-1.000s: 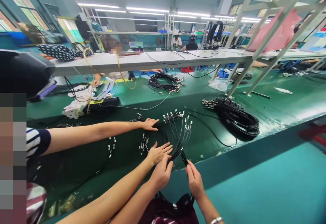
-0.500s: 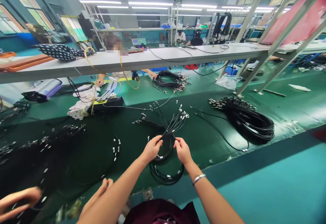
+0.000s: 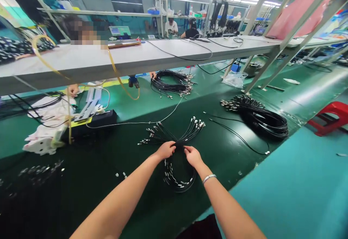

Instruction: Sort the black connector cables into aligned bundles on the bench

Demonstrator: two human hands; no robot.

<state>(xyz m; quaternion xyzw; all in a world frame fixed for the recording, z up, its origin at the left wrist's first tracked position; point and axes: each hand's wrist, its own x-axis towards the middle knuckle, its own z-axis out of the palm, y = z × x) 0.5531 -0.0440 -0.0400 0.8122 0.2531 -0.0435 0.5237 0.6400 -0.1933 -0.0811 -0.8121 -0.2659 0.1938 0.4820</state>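
1. The cable bundle [image 3: 176,145] is many thin black coaxial leads, gathered at the waist. It sits on the dark green counter [image 3: 231,166], centre of view, just in front of the person.
2. The left hand [image 3: 165,150] comes in from the left, its fingers [image 3: 171,146] curled narrow around the leads.
3. The right hand [image 3: 192,156] comes in from the right, its fingers [image 3: 187,151] also narrow and closed on the same waist, so the two hands almost touch. A silver bangle [image 3: 208,178] sits on the right wrist.
4. The metal connectors [image 3: 196,125] fan out above the hands in two sprays, up-left and up-right. The lower lengths hang in a loose loop [image 3: 179,183] toward the person.
5. Handling call: the waist looks like the right place to hold. A snug, even pinch with the leads lying parallel should limit crossing, and slow, gentle pulls should stop the connectors snagging on each other.
6. Nearby are a coiled black cable bundle [image 3: 261,117] to the right, another coil [image 3: 171,83] farther off and a thin grey cable [image 3: 130,122] on the counter. Past the white shelf [image 3: 81,61] is another person's hand [image 3: 73,90]. A red plastic stool [image 3: 330,117] stands on the floor.
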